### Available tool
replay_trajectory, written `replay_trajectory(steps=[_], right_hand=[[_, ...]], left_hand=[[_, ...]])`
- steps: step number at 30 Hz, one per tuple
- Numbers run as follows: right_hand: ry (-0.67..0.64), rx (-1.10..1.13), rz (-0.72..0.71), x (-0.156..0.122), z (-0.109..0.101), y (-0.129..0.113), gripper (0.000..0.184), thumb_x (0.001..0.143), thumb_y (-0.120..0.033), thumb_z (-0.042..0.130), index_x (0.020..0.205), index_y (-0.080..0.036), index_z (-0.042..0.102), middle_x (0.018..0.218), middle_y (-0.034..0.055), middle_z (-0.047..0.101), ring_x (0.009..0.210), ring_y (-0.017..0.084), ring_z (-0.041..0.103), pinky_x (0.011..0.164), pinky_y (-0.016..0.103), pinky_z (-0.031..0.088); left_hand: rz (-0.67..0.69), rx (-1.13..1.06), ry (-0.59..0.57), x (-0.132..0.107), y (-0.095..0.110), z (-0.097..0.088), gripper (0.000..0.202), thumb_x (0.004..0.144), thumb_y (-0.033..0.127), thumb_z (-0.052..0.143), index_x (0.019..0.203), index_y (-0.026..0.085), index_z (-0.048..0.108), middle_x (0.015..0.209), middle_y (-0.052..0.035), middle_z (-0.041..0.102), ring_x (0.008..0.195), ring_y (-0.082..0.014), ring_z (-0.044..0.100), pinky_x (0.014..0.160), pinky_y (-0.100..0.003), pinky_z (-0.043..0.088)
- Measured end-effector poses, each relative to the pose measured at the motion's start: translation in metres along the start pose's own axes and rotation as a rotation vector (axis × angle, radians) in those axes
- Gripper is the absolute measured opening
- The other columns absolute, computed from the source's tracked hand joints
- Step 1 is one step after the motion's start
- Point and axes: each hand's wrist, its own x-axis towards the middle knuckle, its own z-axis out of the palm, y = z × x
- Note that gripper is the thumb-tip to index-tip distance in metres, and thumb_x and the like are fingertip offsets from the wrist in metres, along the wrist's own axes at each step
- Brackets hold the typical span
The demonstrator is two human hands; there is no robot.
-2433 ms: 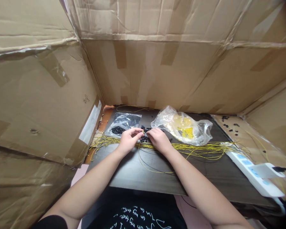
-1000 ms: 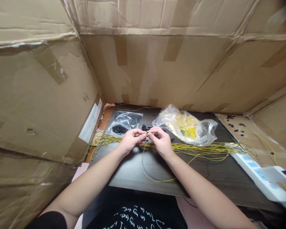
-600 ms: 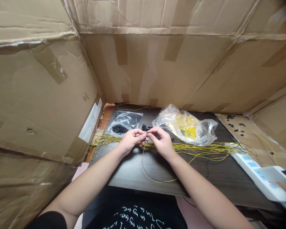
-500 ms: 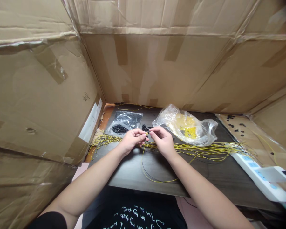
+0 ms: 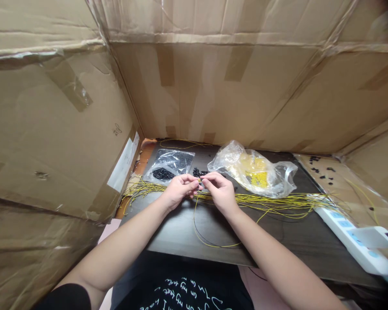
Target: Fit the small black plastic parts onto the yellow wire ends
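Over the middle of the table, my left hand (image 5: 181,189) pinches a small yellow connector (image 5: 199,181) between thumb and forefinger. A thin yellow-and-black wire (image 5: 195,217) hangs below the connector and loops toward me. The fingertips of my right hand (image 5: 220,191) are pressed together right at the connector's other side; what lies between them is too small and hidden to make out. Just behind my fingertips lies a loose pile of small black parts (image 5: 197,172). Under both hands runs a long bundle of yellow wires (image 5: 255,199).
A clear bag of black parts (image 5: 163,173) lies behind my left hand, and a clear bag of yellow parts (image 5: 257,177) behind my right. A white power strip (image 5: 354,239) is at the right, beside scattered black bits (image 5: 315,170). Cardboard walls (image 5: 200,99) surround the table.
My right fingertips have come slightly closer to the yellow connector in my left hand. Otherwise the hands and the wire loop have hardly moved.
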Motion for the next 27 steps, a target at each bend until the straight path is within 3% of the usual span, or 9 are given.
replay_trajectory(steps=[10,17,24,27], right_hand=[[0.062,0.048,0.041,-0.006,0.009,-0.001,0.016,0.088,-0.038,0.073,0.086,-0.023,0.076,0.085,0.0037,0.068,0.075,0.017,0.064,0.072,0.033,0.052],[0.047,-0.017,0.018,-0.007,0.010,-0.004,0.018,0.092,-0.036,0.068,0.083,-0.021,0.071,0.081,0.0032,0.066,0.076,0.017,0.062,0.070,0.031,0.049],[-0.175,-0.331,-0.137,-0.001,-0.005,-0.014,0.025,0.100,-0.037,0.052,0.081,-0.022,0.058,0.080,0.0038,0.060,0.075,0.018,0.056,0.072,0.033,0.045],[-0.245,-0.346,-0.103,0.000,-0.009,-0.014,0.029,0.101,-0.040,0.048,0.079,-0.022,0.055,0.076,0.0025,0.057,0.071,0.017,0.053,0.070,0.032,0.044]], left_hand=[[0.035,-0.011,0.038,0.000,-0.003,0.003,0.051,0.060,0.047,0.093,0.088,0.011,0.069,0.076,-0.0067,0.075,0.055,-0.0089,0.061,0.050,-0.018,0.045],[0.217,0.171,0.127,-0.003,0.000,0.006,0.043,0.063,0.048,0.090,0.084,0.013,0.075,0.076,-0.0071,0.076,0.060,-0.0125,0.064,0.056,-0.023,0.049],[0.314,0.382,0.129,-0.004,-0.001,0.001,0.037,0.074,0.047,0.082,0.096,0.016,0.080,0.087,-0.0085,0.079,0.076,-0.0205,0.073,0.070,-0.031,0.057],[0.383,0.483,0.117,-0.005,-0.001,-0.001,0.029,0.079,0.041,0.079,0.097,0.018,0.080,0.094,-0.0082,0.080,0.085,-0.0225,0.074,0.081,-0.034,0.059]])
